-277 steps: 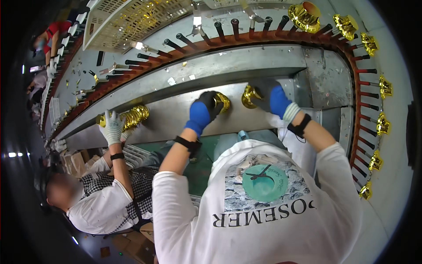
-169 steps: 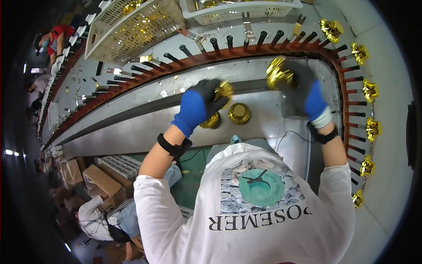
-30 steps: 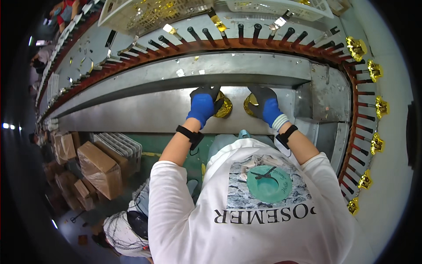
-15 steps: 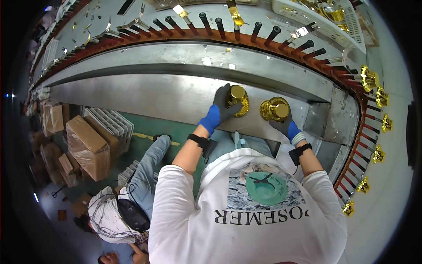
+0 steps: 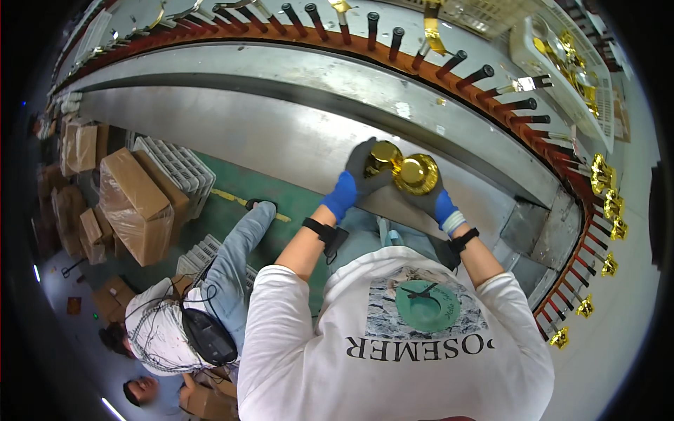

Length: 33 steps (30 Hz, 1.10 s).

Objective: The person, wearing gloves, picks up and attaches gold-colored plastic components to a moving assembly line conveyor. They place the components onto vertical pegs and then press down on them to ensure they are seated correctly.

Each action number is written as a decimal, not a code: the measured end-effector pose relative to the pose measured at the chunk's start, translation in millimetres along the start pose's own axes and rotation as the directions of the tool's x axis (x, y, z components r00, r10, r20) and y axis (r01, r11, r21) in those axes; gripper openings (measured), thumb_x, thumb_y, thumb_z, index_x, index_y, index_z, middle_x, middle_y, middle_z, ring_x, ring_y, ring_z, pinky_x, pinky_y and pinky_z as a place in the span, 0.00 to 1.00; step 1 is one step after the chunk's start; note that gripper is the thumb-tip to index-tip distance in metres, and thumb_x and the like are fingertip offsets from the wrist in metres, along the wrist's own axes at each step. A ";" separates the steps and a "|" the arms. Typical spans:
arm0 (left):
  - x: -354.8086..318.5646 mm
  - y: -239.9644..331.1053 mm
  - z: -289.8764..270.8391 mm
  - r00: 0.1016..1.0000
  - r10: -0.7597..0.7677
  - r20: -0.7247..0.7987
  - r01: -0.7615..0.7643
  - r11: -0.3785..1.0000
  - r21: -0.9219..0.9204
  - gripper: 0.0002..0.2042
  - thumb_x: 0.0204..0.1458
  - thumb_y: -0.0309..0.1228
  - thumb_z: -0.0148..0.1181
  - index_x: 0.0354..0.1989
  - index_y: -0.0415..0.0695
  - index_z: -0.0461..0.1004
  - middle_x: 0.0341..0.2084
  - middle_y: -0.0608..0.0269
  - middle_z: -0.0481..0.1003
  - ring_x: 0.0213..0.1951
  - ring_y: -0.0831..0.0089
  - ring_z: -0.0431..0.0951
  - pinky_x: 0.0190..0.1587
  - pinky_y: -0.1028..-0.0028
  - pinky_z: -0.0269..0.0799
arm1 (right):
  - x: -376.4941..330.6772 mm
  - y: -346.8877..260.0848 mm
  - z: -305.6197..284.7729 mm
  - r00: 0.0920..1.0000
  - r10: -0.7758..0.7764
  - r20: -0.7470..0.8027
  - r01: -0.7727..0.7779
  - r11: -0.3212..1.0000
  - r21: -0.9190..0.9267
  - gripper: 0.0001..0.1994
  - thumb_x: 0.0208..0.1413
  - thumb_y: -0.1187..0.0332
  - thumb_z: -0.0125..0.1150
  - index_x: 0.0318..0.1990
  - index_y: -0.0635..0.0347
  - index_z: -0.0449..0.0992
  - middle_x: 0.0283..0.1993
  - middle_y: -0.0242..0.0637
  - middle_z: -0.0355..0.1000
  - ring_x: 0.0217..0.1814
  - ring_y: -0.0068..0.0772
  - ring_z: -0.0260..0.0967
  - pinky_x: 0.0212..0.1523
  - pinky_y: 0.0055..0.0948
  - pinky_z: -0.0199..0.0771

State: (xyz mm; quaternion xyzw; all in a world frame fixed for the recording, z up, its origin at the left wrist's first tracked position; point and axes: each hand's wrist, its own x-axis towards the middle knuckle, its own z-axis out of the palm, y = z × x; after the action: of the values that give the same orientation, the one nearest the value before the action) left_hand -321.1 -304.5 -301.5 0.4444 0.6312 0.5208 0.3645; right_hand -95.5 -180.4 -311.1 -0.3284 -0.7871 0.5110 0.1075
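Over the metal ledge (image 5: 281, 133), my two gloved hands hold two shiny gold cup-shaped pieces close together. My left hand (image 5: 363, 168), in a dark grey glove with a blue cuff, is closed around the left gold cup-shaped piece (image 5: 383, 154). Fingers of my right hand (image 5: 427, 201) are curled under and beside the right gold cup-shaped piece (image 5: 419, 174), which has a round end and a ridged rim. The pieces meet or overlap at their near sides; I cannot tell whether they touch. Most right fingertips are hidden beneath the piece.
Beyond the ledge runs a curved rail (image 5: 337, 45) with upright black-tipped pegs, some carrying metal parts. A white basket (image 5: 523, 42) holds gold pieces at the far right. Wrapped cartons (image 5: 130, 207) stand on the left floor, near a seated co-worker (image 5: 175, 330).
My right hand has moved left with its gold piece, bringing it beside the one in my left hand. The right piece has turned. The whole view has shifted somewhat.
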 end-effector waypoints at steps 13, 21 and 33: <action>49.1 -15.0 -273.9 0.938 -0.330 -0.108 0.329 0.944 -0.035 0.38 0.62 0.40 0.72 0.78 0.46 0.60 0.65 0.57 0.74 0.65 0.65 0.74 0.67 0.63 0.72 | 214.2 -97.2 190.7 0.984 0.076 0.163 -0.128 0.933 0.337 0.64 0.37 0.56 0.88 0.79 0.70 0.51 0.70 0.55 0.70 0.70 0.48 0.71 0.72 0.39 0.73; -10.2 7.0 -208.7 0.869 -0.024 -0.495 0.302 0.818 0.490 0.42 0.61 0.39 0.72 0.76 0.28 0.57 0.70 0.32 0.65 0.67 0.46 0.71 0.69 0.55 0.68 | 96.5 -46.0 20.9 0.987 0.015 0.160 -0.024 0.998 0.054 0.46 0.59 0.52 0.73 0.78 0.66 0.58 0.75 0.59 0.66 0.76 0.56 0.67 0.74 0.45 0.69; 163.5 331.2 128.5 0.665 0.604 0.439 -0.733 0.641 0.229 0.32 0.57 0.37 0.74 0.68 0.36 0.71 0.60 0.39 0.77 0.50 0.44 0.83 0.48 0.58 0.82 | -62.2 -141.4 -418.8 0.451 -0.700 -0.553 -0.357 0.427 -0.831 0.29 0.57 0.56 0.74 0.65 0.52 0.79 0.63 0.52 0.78 0.65 0.56 0.75 0.63 0.51 0.77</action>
State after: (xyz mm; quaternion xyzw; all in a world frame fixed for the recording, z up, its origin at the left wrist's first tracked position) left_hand -198.0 -87.1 -0.6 0.7896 0.4387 0.4037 0.1449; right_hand 105.8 50.8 13.4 -0.4370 -0.7839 -0.2451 0.3667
